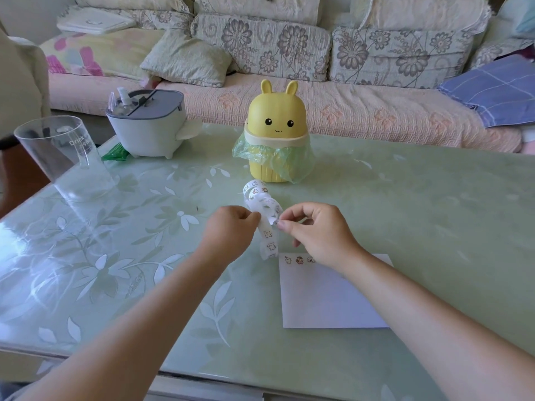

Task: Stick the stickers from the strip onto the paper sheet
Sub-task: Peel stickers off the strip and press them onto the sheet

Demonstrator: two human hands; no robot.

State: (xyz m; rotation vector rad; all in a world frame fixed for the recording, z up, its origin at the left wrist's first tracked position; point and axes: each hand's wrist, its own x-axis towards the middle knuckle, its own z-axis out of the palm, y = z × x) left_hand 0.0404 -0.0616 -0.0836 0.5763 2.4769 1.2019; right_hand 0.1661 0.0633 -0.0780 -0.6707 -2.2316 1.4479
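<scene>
Sticker strip [267,227] curls just above paper sheet [327,296], left hand [231,227] gripping it, right hand [312,227] pinching its edge; three stickers [299,260] along sheet's top.

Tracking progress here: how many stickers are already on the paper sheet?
3, along the far edge of the paper sheet: left sticker, middle sticker, right sticker. The right hand may hide more.

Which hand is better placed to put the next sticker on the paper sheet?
Probably the right hand: it pinches at the strip and lies nearest the paper sheet. The left hand only holds the strip.
</scene>
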